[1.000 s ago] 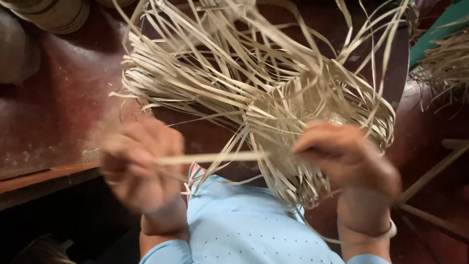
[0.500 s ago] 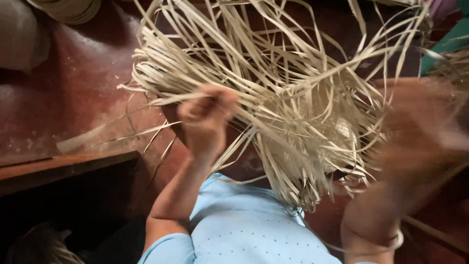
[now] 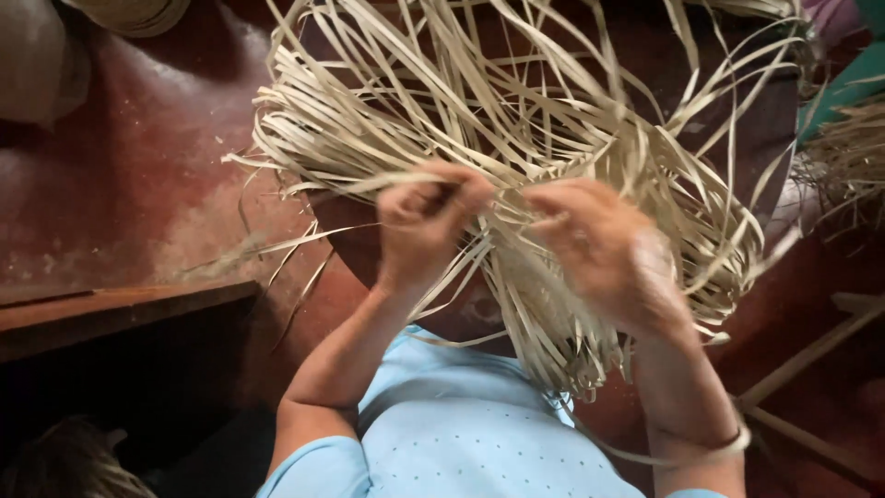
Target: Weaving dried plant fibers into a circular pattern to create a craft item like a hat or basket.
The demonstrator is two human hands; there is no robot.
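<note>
Gripping one pale flat straw strip (image 3: 304, 184) between clenched left hand (image 3: 426, 221) fingers, steady the tangled straw bundle (image 3: 553, 138) above the lap with the right hand (image 3: 604, 249); its grip is blurred, unreadable.

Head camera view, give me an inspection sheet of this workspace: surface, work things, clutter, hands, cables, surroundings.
Surface: reddish-brown floor, worn and patchy.
Work things: big tangle of pale flat strips, part woven, fanning out in loops.
Clutter: another heap of pale strips at the right edge; thin wooden sticks lower right.
Hands: left hand closed on strips; right hand in the strips, blurred, grip unclear; band on the right wrist.
Cables: nothing seen.
Surroundings: dark wooden ledge at left; light blue dotted garment below.
</note>
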